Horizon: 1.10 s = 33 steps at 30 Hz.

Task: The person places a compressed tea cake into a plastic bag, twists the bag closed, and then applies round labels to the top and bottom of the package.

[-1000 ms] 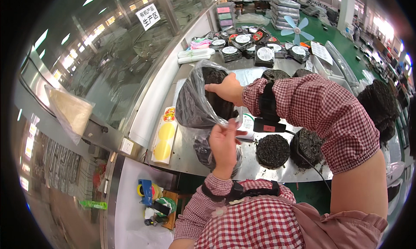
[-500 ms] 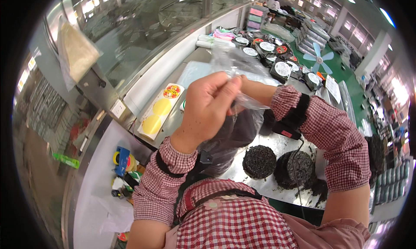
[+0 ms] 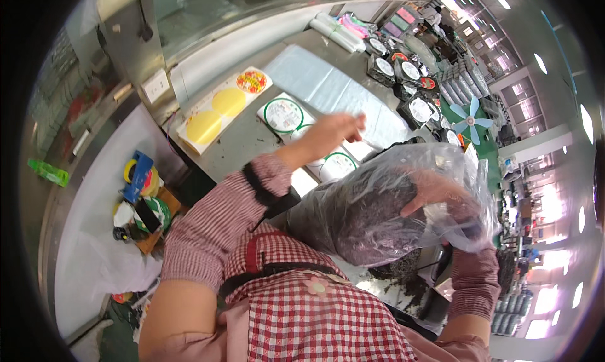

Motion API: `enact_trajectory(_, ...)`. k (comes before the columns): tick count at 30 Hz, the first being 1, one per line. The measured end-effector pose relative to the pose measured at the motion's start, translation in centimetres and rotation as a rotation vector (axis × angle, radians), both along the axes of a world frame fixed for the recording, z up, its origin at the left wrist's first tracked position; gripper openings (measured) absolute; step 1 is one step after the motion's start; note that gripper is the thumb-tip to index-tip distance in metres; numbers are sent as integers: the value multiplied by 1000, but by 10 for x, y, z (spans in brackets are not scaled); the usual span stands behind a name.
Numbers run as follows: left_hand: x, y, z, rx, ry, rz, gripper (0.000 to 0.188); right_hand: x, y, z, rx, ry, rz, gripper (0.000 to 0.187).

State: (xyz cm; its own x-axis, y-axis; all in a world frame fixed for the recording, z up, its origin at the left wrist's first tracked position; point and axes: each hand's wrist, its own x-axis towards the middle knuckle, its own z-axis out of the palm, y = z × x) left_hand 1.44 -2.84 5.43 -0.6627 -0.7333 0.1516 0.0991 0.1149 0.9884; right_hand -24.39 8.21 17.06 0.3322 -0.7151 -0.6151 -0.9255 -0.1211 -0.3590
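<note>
Over the desk's (image 3: pixel 242 149) near edge, a dark-filled plastic bag (image 3: pixel 353 220) is tilted; steadying its weight while keeping the film untwisted seems best. The right hand (image 3: pixel 435 195) has its grip spread behind film; the left hand (image 3: pixel 329 135), loosely curled, holds nothing visible.

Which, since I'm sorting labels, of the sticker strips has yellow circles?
The strip nearest the wall socket; the one by the left hand has green-ringed white labels.

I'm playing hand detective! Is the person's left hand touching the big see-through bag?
Apart. The head view shows it: the left hand is clear of the see-through bag, with a green-ringed label visible in the gap between them.
</note>
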Motion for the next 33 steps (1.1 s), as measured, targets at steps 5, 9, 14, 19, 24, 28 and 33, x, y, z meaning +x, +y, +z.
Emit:
enact_trajectory(5,-89,36,-89,230,-162,-557,66,-9,-10,-87,353,-172,-23,87)
enact_trajectory(9,-112,16,-137,259,-107,-763,58,6,-24,-91,663,-138,-281,87)
enact_trajectory(14,-148,25,-118,608,78,-962,51,-9,23,-98,507,-100,-211,94)
enact_trajectory(19,-155,42,-32,410,38,-972,43,-10,55,-85,443,153,-285,87)
enact_trajectory(24,-174,28,-73,504,168,-855,42,61,77,-49,-390,453,-418,83)
enact_trajectory(28,-184,27,-24,524,313,-1018,43,55,90,-90,-189,-290,-695,85)
enact_trajectory(33,-162,17,56,424,296,-1003,39,32,81,-80,-375,-49,-213,88)
